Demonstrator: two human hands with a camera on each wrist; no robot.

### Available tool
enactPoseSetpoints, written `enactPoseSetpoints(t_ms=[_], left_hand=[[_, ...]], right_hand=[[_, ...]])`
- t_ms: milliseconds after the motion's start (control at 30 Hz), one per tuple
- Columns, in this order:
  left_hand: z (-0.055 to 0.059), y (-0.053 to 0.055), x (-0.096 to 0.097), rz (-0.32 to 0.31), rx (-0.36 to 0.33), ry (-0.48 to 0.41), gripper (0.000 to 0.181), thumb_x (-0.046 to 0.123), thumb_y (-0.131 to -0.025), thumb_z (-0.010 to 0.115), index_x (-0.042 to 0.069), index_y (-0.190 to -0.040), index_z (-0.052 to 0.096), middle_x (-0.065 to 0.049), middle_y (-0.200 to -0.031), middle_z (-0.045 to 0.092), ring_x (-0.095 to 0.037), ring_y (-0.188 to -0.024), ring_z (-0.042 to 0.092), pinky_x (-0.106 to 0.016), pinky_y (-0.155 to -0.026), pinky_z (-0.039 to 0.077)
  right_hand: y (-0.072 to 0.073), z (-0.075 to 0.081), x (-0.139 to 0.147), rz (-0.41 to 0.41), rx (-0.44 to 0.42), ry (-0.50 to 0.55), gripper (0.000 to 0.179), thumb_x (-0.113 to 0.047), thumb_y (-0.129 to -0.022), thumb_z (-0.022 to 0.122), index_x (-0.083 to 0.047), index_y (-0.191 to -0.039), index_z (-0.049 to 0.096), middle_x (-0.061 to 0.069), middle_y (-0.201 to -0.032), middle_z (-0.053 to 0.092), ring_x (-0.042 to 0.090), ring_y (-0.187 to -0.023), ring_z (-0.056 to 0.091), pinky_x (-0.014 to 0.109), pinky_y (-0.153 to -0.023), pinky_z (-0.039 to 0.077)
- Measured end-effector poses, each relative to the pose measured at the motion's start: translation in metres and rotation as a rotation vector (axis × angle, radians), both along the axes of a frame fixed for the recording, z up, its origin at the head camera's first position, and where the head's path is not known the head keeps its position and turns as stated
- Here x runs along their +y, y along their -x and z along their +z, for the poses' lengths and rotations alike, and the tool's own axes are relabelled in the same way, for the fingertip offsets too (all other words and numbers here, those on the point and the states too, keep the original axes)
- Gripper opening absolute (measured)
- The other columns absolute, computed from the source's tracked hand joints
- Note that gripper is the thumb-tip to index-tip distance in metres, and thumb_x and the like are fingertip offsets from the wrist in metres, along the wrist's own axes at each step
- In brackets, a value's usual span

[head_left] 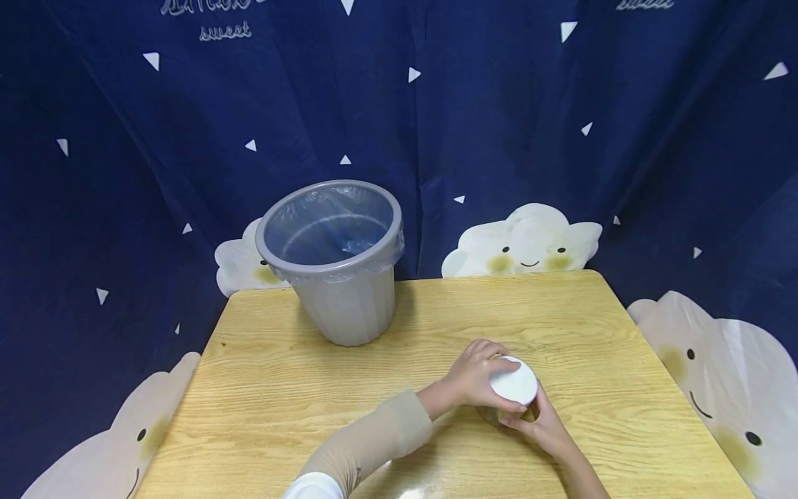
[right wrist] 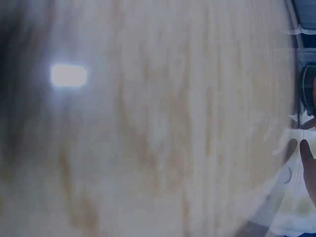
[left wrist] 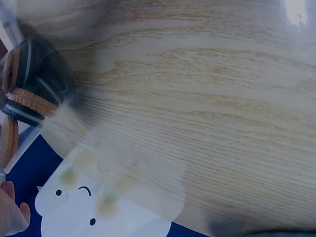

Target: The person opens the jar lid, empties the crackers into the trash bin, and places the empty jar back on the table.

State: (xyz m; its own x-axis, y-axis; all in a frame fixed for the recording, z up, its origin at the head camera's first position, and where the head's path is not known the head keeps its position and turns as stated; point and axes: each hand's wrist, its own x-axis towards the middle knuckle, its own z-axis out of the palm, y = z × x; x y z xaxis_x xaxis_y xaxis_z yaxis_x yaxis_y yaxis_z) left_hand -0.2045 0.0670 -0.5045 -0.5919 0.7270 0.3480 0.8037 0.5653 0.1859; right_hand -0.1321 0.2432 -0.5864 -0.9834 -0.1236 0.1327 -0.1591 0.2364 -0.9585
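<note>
Working a lid on a jar looks to be the step in hand. Left hand grips the round white lid, fingers and thumb curled about its edge; right hand holds the clear jar just below that grip. Cannot tell whether the lid is turning or sits loose. Next move seems to call for a steady jar and firm lid fingers. Inside the jar: dark and tan sandwich biscuits, ridged edges. Under the grip, glossy wood-grain table; beyond it, leftward, a fluted grey bin, thin film liner.
</note>
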Motion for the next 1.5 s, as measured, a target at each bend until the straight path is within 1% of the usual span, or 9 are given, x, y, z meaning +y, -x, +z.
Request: enactPoseSetpoints(t_ms=[300, 533, 833, 933, 1067, 1200, 1267, 1367, 1500], left_hand=[[-0.007, -0.002, 0.002, 0.028, 0.036, -0.078, 0.068, 0.069, -0.055, 0.071, 0.03, -0.111, 0.065, 0.01, -0.11, 0.052, -0.006, -0.103, 0.044, -0.021, -0.1, 0.028], [-0.007, -0.008, 0.004, 0.064, 0.003, -0.097, 0.067, 0.069, -0.056, 0.07, 0.029, -0.11, 0.065, 0.012, -0.105, 0.05, -0.004, -0.099, 0.043, -0.022, -0.1, 0.03], [-0.009, -0.011, 0.005, 0.1, 0.012, -0.095, 0.066, 0.071, -0.057, 0.068, 0.028, -0.107, 0.064, 0.011, -0.1, 0.047, -0.005, -0.095, 0.042, -0.021, -0.095, 0.032], [-0.009, -0.011, 0.006, 0.106, 0.006, -0.094, 0.066, 0.071, -0.058, 0.068, 0.028, -0.108, 0.063, 0.01, -0.1, 0.046, -0.005, -0.095, 0.041, -0.022, -0.097, 0.031], [-0.01, -0.012, 0.006, 0.109, 0.013, -0.079, 0.067, 0.072, -0.059, 0.066, 0.028, -0.109, 0.062, 0.01, -0.101, 0.046, -0.005, -0.095, 0.041, -0.023, -0.099, 0.03], [-0.009, -0.011, 0.005, 0.101, 0.034, -0.047, 0.068, 0.073, -0.059, 0.064, 0.029, -0.111, 0.061, 0.009, -0.103, 0.046, -0.007, -0.097, 0.042, -0.024, -0.098, 0.03], [-0.007, -0.011, 0.003, 0.092, 0.037, -0.022, 0.07, 0.074, -0.059, 0.064, 0.03, -0.113, 0.059, 0.01, -0.106, 0.046, -0.007, -0.1, 0.041, -0.025, -0.098, 0.031], [-0.004, -0.009, 0.0, 0.078, 0.045, 0.032, 0.072, 0.076, -0.061, 0.06, 0.032, -0.118, 0.055, 0.01, -0.113, 0.046, -0.009, -0.107, 0.04, -0.029, -0.1, 0.03], [0.001, -0.006, -0.005, 0.043, 0.05, 0.11, 0.074, 0.076, -0.064, 0.057, 0.035, -0.125, 0.05, 0.008, -0.124, 0.045, -0.012, -0.114, 0.038, -0.032, -0.101, 0.029]], right_hand=[[0.001, -0.002, 0.001, 0.005, 0.003, -0.015, 0.094, -0.004, -0.07, 0.075, -0.004, -0.142, 0.015, 0.016, -0.134, 0.034, -0.007, -0.109, 0.037, 0.067, -0.093, 0.026], [-0.001, 0.0, 0.0, -0.012, 0.011, -0.034, 0.094, -0.005, -0.069, 0.076, -0.004, -0.142, 0.017, 0.017, -0.132, 0.036, -0.007, -0.109, 0.037, 0.064, -0.093, 0.028], [-0.002, 0.002, -0.002, -0.031, 0.028, -0.046, 0.096, -0.003, -0.068, 0.077, -0.006, -0.144, 0.017, 0.005, -0.128, 0.039, -0.006, -0.107, 0.04, 0.058, -0.092, 0.032], [-0.002, 0.003, -0.002, -0.038, 0.03, -0.057, 0.097, -0.003, -0.067, 0.077, -0.007, -0.144, 0.018, -0.001, -0.126, 0.04, -0.005, -0.107, 0.04, 0.051, -0.092, 0.034], [-0.002, 0.002, -0.002, -0.053, 0.034, -0.075, 0.096, -0.004, -0.067, 0.078, -0.008, -0.144, 0.02, -0.009, -0.124, 0.041, -0.005, -0.107, 0.042, 0.033, -0.092, 0.036], [-0.002, 0.001, -0.001, -0.042, 0.043, -0.064, 0.094, -0.004, -0.068, 0.077, -0.008, -0.143, 0.021, -0.009, -0.123, 0.043, -0.002, -0.107, 0.044, 0.02, -0.089, 0.036], [-0.001, 0.0, -0.001, -0.03, 0.04, -0.056, 0.094, -0.004, -0.068, 0.077, -0.008, -0.143, 0.02, -0.006, -0.123, 0.043, -0.001, -0.107, 0.044, 0.024, -0.09, 0.037], [-0.001, 0.0, 0.0, -0.016, 0.021, -0.044, 0.094, -0.004, -0.07, 0.076, -0.008, -0.144, 0.018, 0.001, -0.127, 0.04, -0.003, -0.108, 0.041, 0.043, -0.095, 0.036], [0.0, -0.002, 0.0, -0.016, -0.002, -0.021, 0.095, -0.005, -0.071, 0.075, -0.009, -0.145, 0.015, 0.01, -0.133, 0.035, -0.006, -0.11, 0.037, 0.065, -0.096, 0.024]])
